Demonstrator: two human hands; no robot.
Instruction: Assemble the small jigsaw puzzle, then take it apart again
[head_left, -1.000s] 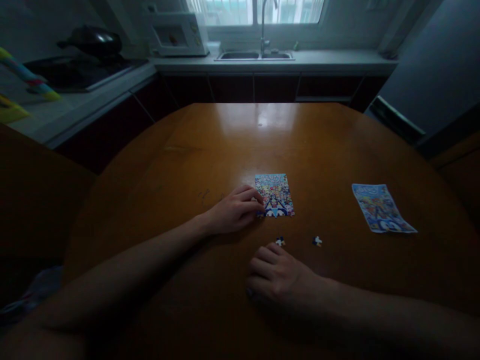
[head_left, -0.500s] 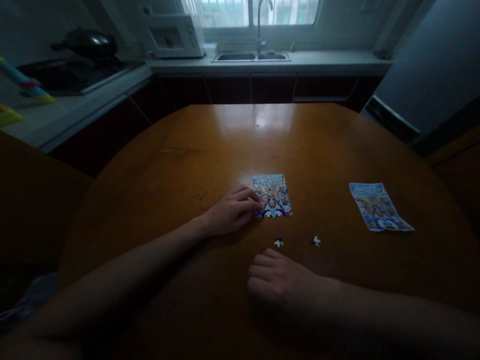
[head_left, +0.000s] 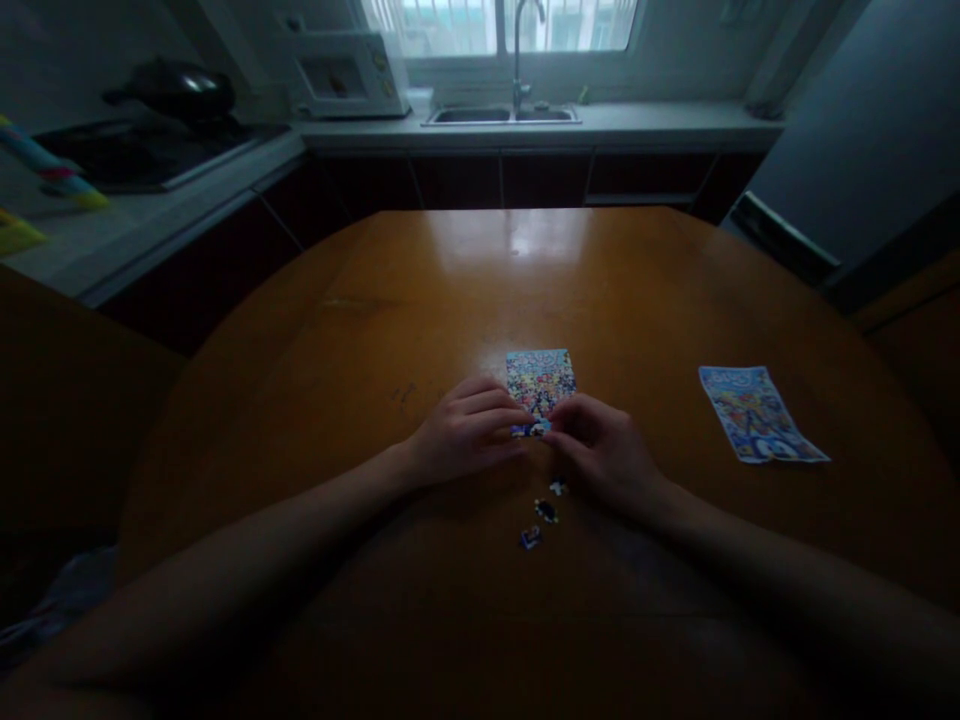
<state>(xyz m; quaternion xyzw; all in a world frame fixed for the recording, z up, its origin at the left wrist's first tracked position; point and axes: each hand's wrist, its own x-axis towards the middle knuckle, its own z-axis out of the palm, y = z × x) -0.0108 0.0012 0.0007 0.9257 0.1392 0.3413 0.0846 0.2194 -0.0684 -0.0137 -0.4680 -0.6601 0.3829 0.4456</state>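
Observation:
A nearly rectangular jigsaw puzzle [head_left: 538, 375] with a colourful crowded picture lies flat on the wooden table. My left hand [head_left: 476, 425] rests at its left side, fingers stretched out and fingertips over the lower left part. From the right, my right hand [head_left: 607, 445] reaches the lower edge with thumb and index finger pinched together on a small jigsaw piece, mostly hidden by the fingertips. The puzzle's lower right corner is covered by this hand. Nearer to me lie three loose pieces: a white-and-dark piece [head_left: 557, 486], a dark piece [head_left: 546, 511] and a bluish piece [head_left: 531, 538].
A creased picture sheet [head_left: 761, 415] with a similar design lies to the right on the wooden table [head_left: 420, 300]. Beyond the table are a counter with a sink [head_left: 472, 116], a microwave [head_left: 352, 75] and, at left, a stove with a dark pan [head_left: 184, 90].
My right hand has moved up from the near tabletop to the puzzle's lower edge, uncovering two loose pieces. The loose piece at right is now out of sight. My left fingers have straightened slightly.

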